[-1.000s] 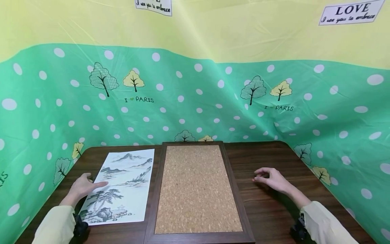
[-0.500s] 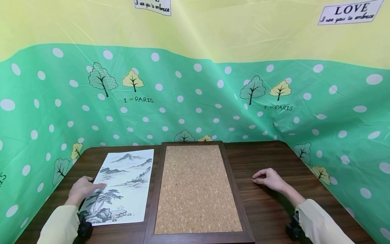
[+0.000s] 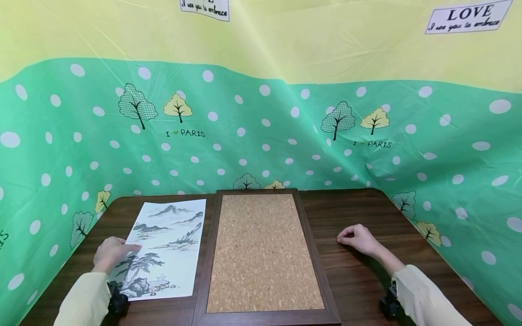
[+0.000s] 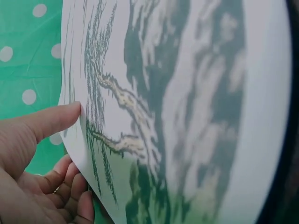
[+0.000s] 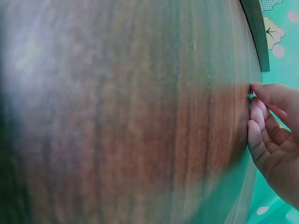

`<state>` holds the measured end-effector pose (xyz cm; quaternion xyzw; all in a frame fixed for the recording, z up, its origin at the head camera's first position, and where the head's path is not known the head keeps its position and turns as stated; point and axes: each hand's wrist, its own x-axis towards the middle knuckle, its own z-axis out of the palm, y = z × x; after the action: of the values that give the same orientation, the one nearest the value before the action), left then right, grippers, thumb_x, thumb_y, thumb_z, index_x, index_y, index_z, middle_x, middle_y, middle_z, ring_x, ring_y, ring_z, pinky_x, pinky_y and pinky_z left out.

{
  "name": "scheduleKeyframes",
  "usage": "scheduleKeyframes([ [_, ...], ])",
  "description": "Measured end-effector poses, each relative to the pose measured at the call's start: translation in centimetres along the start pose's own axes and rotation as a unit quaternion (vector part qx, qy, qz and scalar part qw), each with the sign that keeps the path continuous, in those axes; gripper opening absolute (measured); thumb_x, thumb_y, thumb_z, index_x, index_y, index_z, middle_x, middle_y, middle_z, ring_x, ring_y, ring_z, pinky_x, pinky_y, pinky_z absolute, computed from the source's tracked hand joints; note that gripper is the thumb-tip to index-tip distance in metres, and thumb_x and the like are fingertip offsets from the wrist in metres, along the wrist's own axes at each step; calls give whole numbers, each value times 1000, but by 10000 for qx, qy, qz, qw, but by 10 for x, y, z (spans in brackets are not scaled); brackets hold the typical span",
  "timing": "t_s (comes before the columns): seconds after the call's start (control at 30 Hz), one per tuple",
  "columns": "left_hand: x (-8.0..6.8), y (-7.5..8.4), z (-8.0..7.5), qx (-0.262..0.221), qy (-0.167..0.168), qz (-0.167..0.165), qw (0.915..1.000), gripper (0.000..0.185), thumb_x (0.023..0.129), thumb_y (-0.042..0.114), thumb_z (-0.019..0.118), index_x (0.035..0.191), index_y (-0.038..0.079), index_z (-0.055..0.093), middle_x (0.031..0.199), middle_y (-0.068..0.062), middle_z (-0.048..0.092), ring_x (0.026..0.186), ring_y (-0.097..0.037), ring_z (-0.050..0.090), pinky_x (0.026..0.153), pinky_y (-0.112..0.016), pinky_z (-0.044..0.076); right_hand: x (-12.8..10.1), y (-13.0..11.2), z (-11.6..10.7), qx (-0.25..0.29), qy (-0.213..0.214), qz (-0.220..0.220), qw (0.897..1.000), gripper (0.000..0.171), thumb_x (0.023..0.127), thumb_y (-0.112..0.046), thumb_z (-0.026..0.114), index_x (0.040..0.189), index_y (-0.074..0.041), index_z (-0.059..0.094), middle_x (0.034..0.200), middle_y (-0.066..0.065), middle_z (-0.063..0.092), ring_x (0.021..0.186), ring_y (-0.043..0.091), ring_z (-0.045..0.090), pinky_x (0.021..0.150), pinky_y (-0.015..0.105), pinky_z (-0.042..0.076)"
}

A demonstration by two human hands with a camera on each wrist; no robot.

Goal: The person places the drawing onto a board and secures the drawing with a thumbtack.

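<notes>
A paper landscape print (image 3: 163, 249) lies on the dark wooden table (image 3: 359, 280), left of a cork board (image 3: 263, 253) in a dark wooden frame (image 3: 315, 246). My left hand (image 3: 112, 253) holds the print's left edge. In the left wrist view the thumb (image 4: 46, 121) lies on the print (image 4: 187, 116), the fingers curl beneath it, and that edge is raised a little. My right hand (image 3: 356, 237) rests on the bare table to the right of the frame. Its fingertips (image 5: 256, 122) are loosely curled and touch the wood (image 5: 117, 116), holding nothing.
A green dotted cloth (image 3: 265, 131) with tree prints walls in the table at the back and both sides, yellow above. The frame's far corner (image 5: 257, 42) shows beside my right hand.
My left hand has slid slightly nearer along the print's edge. My right hand has lowered its fingertips onto the table and drawn in a little.
</notes>
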<state>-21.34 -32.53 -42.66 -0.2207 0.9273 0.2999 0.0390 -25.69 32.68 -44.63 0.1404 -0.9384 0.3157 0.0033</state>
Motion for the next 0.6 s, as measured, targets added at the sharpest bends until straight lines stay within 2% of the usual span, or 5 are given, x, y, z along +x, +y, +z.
scheduleKeyframes([
  [0.1,1,-1,1,-16,133,13,9999,60,75,27,70,109,-18,48,104,-34,49,88,-41,45,72,-49,38,0,1,1,26,-16,-19,10000,6,81,-14,68,79,-10,71,79,0,67,78,14,59,66,24,45],
  [0.27,8,-8,2,-47,181,256,9995,55,74,25,71,106,-16,52,102,-33,52,86,-39,47,69,-46,39,-1,1,1,105,-60,-59,9999,7,82,-14,67,80,-9,71,79,0,67,76,12,58,66,23,45],
  [0.43,18,-20,4,-696,-166,573,9958,51,76,19,70,108,-15,49,97,-29,55,85,-34,51,72,-45,42,-3,-4,-1,188,-29,-100,9998,6,83,-12,66,80,-7,69,79,1,66,75,10,57,65,23,45],
  [0.6,24,-25,4,-1149,-668,888,9871,57,78,12,69,121,-14,41,109,-31,51,87,-29,54,73,-41,46,-5,-9,-4,567,-96,8,9983,8,84,-8,63,83,-1,67,78,6,64,67,10,54,58,24,46],
])
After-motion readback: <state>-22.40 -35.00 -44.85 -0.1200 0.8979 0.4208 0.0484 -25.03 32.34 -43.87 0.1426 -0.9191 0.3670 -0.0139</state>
